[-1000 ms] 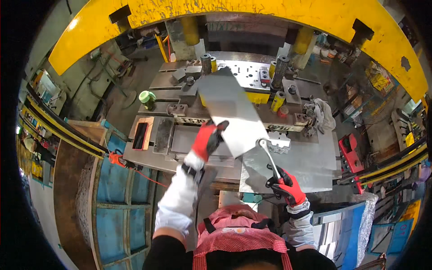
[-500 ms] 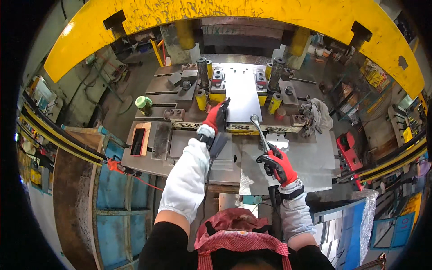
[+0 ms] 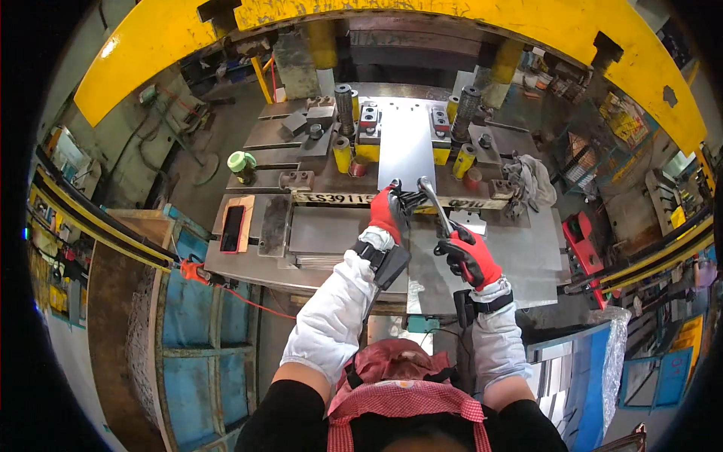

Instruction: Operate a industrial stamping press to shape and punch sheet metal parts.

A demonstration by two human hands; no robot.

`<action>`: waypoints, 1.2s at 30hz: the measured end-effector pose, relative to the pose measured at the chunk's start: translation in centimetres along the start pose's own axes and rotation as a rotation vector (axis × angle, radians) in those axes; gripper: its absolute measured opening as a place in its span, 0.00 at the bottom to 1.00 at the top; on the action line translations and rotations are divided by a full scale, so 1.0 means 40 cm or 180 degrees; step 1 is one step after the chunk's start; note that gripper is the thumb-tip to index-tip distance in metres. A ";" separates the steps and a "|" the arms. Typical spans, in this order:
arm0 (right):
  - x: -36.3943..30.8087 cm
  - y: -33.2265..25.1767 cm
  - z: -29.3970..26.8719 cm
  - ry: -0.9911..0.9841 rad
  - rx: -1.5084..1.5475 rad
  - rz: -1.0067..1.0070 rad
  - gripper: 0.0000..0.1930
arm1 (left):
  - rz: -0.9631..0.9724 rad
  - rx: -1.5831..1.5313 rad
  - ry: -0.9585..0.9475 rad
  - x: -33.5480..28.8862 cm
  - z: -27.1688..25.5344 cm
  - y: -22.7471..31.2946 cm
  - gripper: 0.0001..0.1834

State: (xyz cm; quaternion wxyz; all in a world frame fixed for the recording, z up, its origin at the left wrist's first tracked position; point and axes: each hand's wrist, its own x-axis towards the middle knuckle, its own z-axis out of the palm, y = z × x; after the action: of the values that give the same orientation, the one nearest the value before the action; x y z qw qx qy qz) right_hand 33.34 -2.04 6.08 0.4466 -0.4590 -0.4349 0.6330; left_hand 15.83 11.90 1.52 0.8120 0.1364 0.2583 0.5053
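A bright flat metal sheet (image 3: 407, 154) lies lengthwise over the middle of the die, between its guide posts. My left hand (image 3: 389, 211), in a red and black glove, is at the sheet's near edge with thumb and fingers spread; whether it presses on the sheet I cannot tell. My right hand (image 3: 468, 258), gloved alike, is closed round a long silver tool with a rounded head (image 3: 435, 202). That head rests at or just over the near right corner of the sheet; its exact contact is unclear.
A yellow press beam (image 3: 452, 13) arches above. Guide posts (image 3: 344, 109) flank the sheet. Stacked metal sheets (image 3: 327, 232) lie at the near left, beside a phone (image 3: 233, 227). A green-capped bottle (image 3: 242, 166) stands left; a grey rag (image 3: 529, 184) hangs right.
My left hand has moved from the sheet's left side to its near edge, further right. The tool in my right hand stays near the sheet's near right corner. The view has shifted slightly.
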 end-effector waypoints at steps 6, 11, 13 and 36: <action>-0.081 0.073 0.002 0.1122 0.0768 -0.0639 0.24 | -0.0216 -0.0437 -0.0236 0.011 -0.008 0.018 0.24; -0.141 0.362 -0.246 0.3033 0.0643 -0.0605 0.21 | -0.0063 -0.0749 -0.0067 0.046 -0.005 -0.017 0.26; -0.163 0.408 -0.266 0.3302 0.0628 -0.0834 0.14 | -0.0033 -0.0878 -0.0224 0.055 -0.010 -0.021 0.26; -0.168 0.452 -0.314 0.2751 0.1596 -0.0344 0.10 | 0.0276 -0.0564 0.0163 0.038 -0.003 -0.012 0.25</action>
State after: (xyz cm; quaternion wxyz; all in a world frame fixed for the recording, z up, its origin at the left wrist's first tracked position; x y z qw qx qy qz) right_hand 43.73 -10.80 -12.51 0.7146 -0.5347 -0.0678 0.4460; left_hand 16.65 13.05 0.75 0.7914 0.0622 0.2272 0.5641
